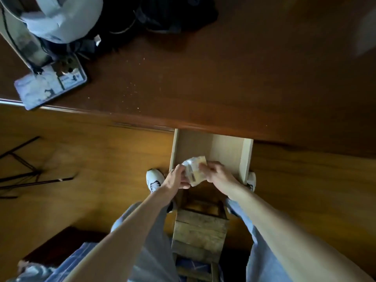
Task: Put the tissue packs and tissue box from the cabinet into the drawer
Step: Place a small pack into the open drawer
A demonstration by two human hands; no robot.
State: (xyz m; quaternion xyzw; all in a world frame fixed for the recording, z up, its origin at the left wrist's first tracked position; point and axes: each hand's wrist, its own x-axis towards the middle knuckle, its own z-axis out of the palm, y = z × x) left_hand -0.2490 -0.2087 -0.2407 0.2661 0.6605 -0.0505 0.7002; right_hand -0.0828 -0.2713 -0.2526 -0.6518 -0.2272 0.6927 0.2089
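Observation:
A pale wooden drawer stands pulled out from under the dark brown desk top, and its visible inside holds nothing. Over its front part I hold a small bundle of tissue packs, white and pale yellow in clear wrap. My left hand grips the bundle's left side and my right hand grips its right side. The packs sit just above the drawer floor. No tissue box is in view.
On the desk lie a light blue helmet, a dark bag and a tablet-like flat item at the left edge. A wooden stool stands between my legs. Dark thin stand legs lie on the floor left.

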